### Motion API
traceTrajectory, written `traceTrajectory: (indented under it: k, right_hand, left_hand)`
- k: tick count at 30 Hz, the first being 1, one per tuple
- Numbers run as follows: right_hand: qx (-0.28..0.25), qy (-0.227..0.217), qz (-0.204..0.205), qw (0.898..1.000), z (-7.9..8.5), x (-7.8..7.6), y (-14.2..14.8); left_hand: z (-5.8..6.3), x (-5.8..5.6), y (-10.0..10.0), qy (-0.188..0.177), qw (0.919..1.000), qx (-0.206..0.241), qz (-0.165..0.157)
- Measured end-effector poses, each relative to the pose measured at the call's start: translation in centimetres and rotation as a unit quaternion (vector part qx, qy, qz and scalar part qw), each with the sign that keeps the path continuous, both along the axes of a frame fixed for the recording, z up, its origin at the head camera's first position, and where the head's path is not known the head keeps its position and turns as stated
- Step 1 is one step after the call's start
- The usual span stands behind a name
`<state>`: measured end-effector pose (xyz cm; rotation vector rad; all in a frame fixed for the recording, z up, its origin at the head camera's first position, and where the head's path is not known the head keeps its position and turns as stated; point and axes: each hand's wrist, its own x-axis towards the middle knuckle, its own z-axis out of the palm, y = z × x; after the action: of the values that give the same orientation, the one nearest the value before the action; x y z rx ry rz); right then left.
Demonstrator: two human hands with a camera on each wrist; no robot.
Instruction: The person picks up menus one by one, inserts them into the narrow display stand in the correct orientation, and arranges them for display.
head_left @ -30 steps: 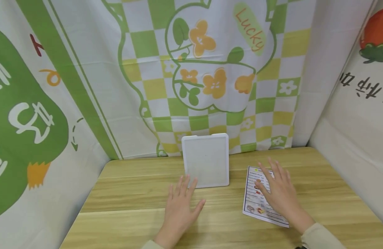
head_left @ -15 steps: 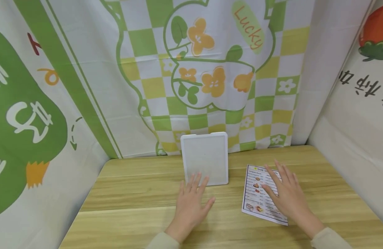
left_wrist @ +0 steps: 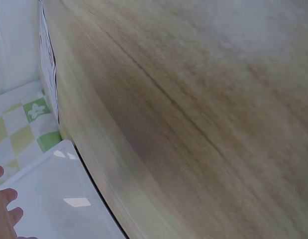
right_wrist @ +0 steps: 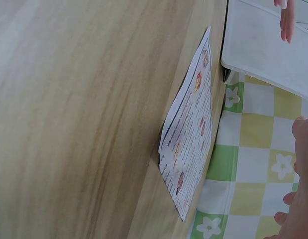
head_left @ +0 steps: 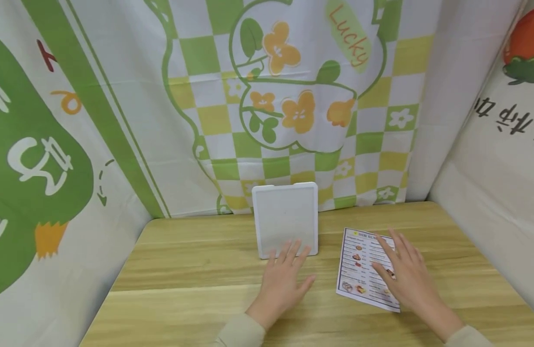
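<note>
My left hand (head_left: 283, 284), fingers spread, is held over the table in front of a white framed board (head_left: 286, 219); its fingertips overlap the board's lower edge in the head view. The board stands upright near the back, its face blank. To the right lies a printed dim sum menu sheet (head_left: 358, 270) with small food pictures. My right hand (head_left: 407, 274) hovers above the sheet's right side with straight, spread fingers, hiding part of it. In the right wrist view a gap shows between that hand and the menu (right_wrist: 188, 134). Neither hand holds anything.
The wood-grain table (head_left: 184, 274) reaches back to a green and yellow checked curtain (head_left: 301, 164) right behind the board. Printed cloth walls stand on the left (head_left: 37, 159) and right (head_left: 497, 183).
My left hand has moved to the right, in front of the board. My right hand has shifted slightly right, uncovering more of the menu. The board and menu have stayed put.
</note>
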<state>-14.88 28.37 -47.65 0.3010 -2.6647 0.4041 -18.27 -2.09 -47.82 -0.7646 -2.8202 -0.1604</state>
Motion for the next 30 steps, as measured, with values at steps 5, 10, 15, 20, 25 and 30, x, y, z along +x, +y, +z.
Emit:
traceTrajectory:
  k: [5, 10, 15, 20, 25, 30]
  right_hand:
    - [0.005, 0.002, -0.001, 1.000, -0.3, 0.6, 0.3]
    - [0.007, -0.013, 0.002, 1.000, -0.7, 0.8, 0.7]
    - [-0.004, -0.031, 0.000, 1.000, -0.8, 1.2, 1.2]
    - [-0.006, -0.037, 0.006, 0.999, -1.2, 1.5, 1.5]
    - [-0.009, -0.039, 0.013, 0.999, -1.6, 1.8, 1.9]
    - [-0.017, -0.045, 0.023, 0.999, -1.8, 1.9, 2.3]
  left_hand:
    - [-0.2, -0.4, 0.8, -0.006, 0.9999, -0.011, -0.011]
    - [-0.7, -0.6, 1.3, -0.031, 0.9992, -0.006, -0.024]
    - [-1.2, -0.8, 2.0, -0.043, 0.9985, -0.002, -0.034]
    - [-1.5, -0.9, 2.6, -0.036, 0.9980, -0.003, -0.052]
    - [-1.7, -1.1, 3.4, -0.027, 0.9972, -0.015, -0.068]
    - [-1.9, -1.5, 4.2, -0.022, 0.9963, -0.015, -0.082]
